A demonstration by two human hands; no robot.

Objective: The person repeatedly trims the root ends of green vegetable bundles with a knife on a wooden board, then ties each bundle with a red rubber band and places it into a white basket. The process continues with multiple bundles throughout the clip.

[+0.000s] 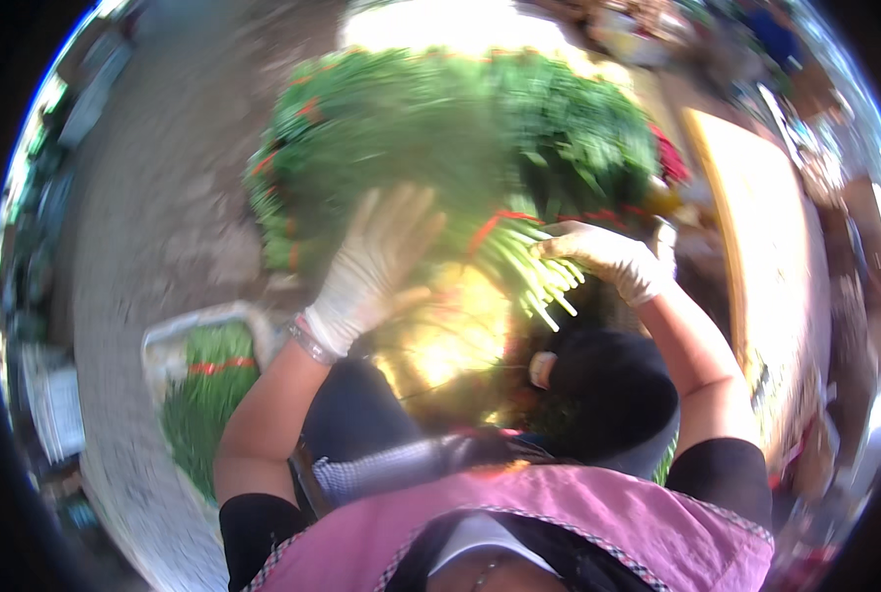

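Note:
A bunch of long green leafy vegetables (525,244), tied with a red band, lies with its pale cut stems towards me at the near side of a large green heap (411,126). My right hand (603,255), in a whitish glove, has its fingers at the stems; whether it grips them is not clear. My left hand (377,259), gloved too and blurred, is spread with its fingers apart, left of the bunch and over the near edge of the heap. More red bands show on the heap's left side.
At my left a white container (151,344) holds another red-banded green bunch (222,370). A brightly lit yellowish surface (448,333) lies between my knees and the heap. To the right runs a long pale board (758,214), with blurred clutter beyond. Bare ground (144,185) stretches along the left.

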